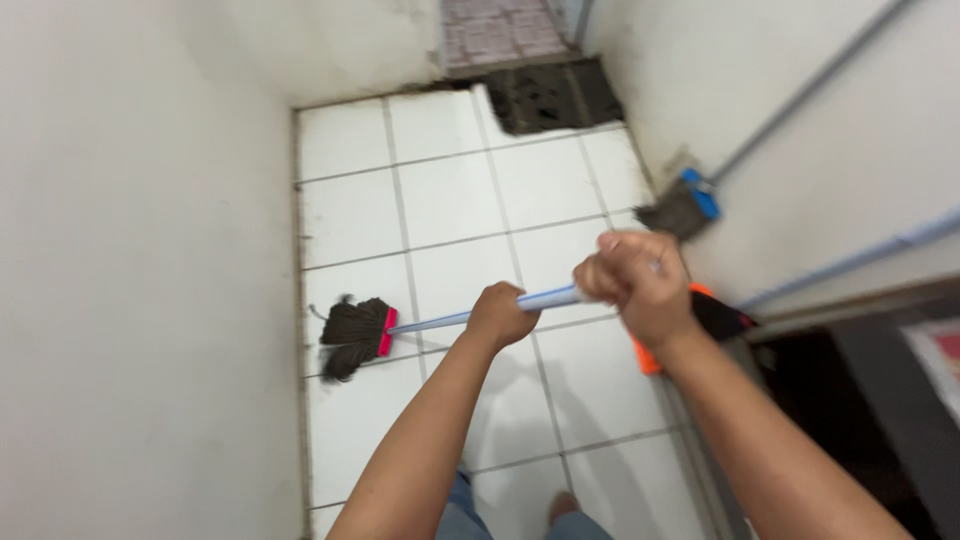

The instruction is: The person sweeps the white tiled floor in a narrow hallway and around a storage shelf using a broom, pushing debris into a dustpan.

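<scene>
Holding the broom [440, 322] by its long pale blue stick, the left hand [500, 315] is wrapped tight lower down and the right hand [632, 285] is squeezed shut near the top. Firm, low strokes look best. Past the hands, its dark soft bristles on a pink head touch the smooth white floor tiles [440, 195], near the left wall [140, 250]. Beyond the broom, another broom [690, 205] leans on the right wall
</scene>
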